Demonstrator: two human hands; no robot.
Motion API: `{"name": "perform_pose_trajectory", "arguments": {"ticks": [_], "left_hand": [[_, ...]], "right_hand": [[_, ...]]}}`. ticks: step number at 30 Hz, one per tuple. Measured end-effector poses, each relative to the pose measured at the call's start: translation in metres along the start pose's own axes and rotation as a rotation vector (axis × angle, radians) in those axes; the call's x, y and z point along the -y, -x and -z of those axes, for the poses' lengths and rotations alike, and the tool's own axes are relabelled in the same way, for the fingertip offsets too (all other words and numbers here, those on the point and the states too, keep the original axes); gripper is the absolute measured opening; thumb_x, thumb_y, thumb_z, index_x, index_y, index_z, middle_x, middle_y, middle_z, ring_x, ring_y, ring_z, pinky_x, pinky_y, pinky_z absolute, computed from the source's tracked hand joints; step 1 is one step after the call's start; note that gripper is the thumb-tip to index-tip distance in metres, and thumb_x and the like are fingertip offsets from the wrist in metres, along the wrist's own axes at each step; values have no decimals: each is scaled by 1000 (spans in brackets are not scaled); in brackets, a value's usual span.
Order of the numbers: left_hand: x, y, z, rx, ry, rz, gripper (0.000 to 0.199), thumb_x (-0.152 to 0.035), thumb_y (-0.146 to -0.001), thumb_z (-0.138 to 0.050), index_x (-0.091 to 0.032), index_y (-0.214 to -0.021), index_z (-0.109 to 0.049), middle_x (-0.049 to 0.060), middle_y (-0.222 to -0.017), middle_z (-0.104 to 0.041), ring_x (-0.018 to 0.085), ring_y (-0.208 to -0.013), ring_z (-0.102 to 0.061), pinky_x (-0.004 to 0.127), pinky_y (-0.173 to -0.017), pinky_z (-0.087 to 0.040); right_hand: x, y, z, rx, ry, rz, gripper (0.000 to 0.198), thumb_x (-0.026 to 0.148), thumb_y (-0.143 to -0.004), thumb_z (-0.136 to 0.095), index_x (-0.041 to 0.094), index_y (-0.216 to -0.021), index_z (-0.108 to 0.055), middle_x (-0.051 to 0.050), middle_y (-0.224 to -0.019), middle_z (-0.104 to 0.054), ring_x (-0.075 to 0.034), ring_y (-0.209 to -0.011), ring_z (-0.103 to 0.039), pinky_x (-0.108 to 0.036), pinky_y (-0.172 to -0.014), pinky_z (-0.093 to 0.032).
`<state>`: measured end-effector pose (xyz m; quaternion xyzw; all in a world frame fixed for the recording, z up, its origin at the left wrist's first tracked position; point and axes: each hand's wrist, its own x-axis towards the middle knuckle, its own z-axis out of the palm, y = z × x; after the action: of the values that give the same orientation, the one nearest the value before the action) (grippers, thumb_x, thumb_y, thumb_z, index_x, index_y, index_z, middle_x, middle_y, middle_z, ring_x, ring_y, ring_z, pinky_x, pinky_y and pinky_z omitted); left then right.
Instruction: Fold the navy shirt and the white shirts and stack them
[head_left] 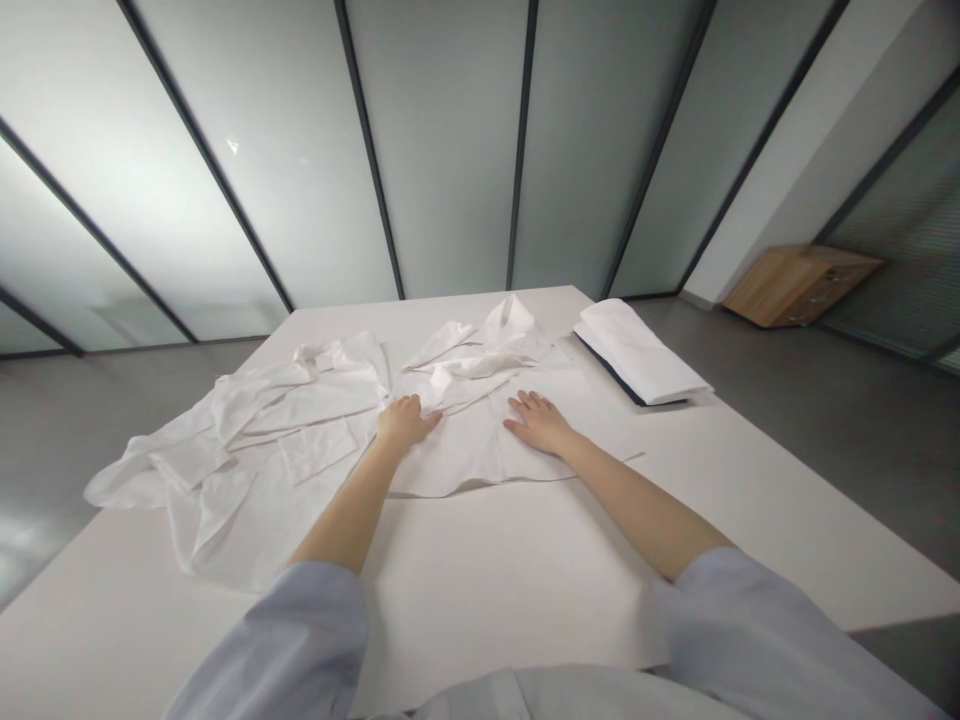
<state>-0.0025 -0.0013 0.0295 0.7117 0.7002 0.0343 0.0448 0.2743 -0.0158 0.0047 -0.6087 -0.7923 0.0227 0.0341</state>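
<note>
Resting left hand (405, 422) with thumb splayed, and spread right hand (541, 424), on white cloth (461, 462) over pale table (495, 570), facing frosted panels (442, 140).

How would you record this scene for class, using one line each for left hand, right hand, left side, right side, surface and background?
Left hand: on the near white cloth, grip unclear
Right hand: palm down on the same cloth, fingers spread
Left side: rumpled white cloth
Right side: folded white cloth above a dark layer
Surface: pale table
Background: wooden cabinet, frosted panels
</note>
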Motion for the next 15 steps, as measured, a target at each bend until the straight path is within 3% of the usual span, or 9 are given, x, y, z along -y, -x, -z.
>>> {"name": "perform_pose_trajectory", "arguments": {"ticks": [3, 5, 8, 12, 15], "left_hand": [[3, 2, -7, -67, 28, -101, 56, -61, -85, -47, -19, -121, -57, 15, -124, -62, 29, -119, -55, 39, -97, -42], [5, 2, -15, -79, 35, -194, 67, -63, -84, -48, -17, -133, -49, 17, -141, -50, 31, -133, -43, 41, -107, -33], [7, -1, -24, -15, 42, -195, 87, -70, -81, -46, -15, -146, -33, 20, -155, -29, 36, -143, -27, 46, -113, -23], [8, -7, -22, 67, 19, -127, 114, -79, -66, -57, -13, -152, -21, 25, -157, -21, 41, -142, -27, 46, -110, -29], [7, -10, -7, 159, -37, -148, 129, -79, -49, -69, -16, -152, -22, 26, -156, -22, 45, -137, -35, 46, -105, -35]], "right_hand": [[0, 1, 3, 32, -8, 0, 53, 48, -95, -38, 19, -138, -48, -15, -150, -40, -31, -134, -39, -45, -105, -32], [2, 1, 8, 15, 15, -8, 48, 46, -94, -39, 19, -130, -55, -16, -141, -50, -32, -125, -47, -45, -100, -36], [5, 1, 13, -16, 67, -24, 43, 45, -95, -39, 18, -122, -60, -17, -130, -57, -32, -116, -52, -44, -95, -38], [6, -2, 20, -4, 101, -25, 45, 48, -94, -40, 18, -117, -63, -17, -126, -60, -32, -113, -55, -42, -93, -40], [3, -9, 31, 70, 80, -7, 42, 48, -91, -45, 20, -115, -65, -14, -122, -64, -29, -107, -60, -38, -89, -42]]}}
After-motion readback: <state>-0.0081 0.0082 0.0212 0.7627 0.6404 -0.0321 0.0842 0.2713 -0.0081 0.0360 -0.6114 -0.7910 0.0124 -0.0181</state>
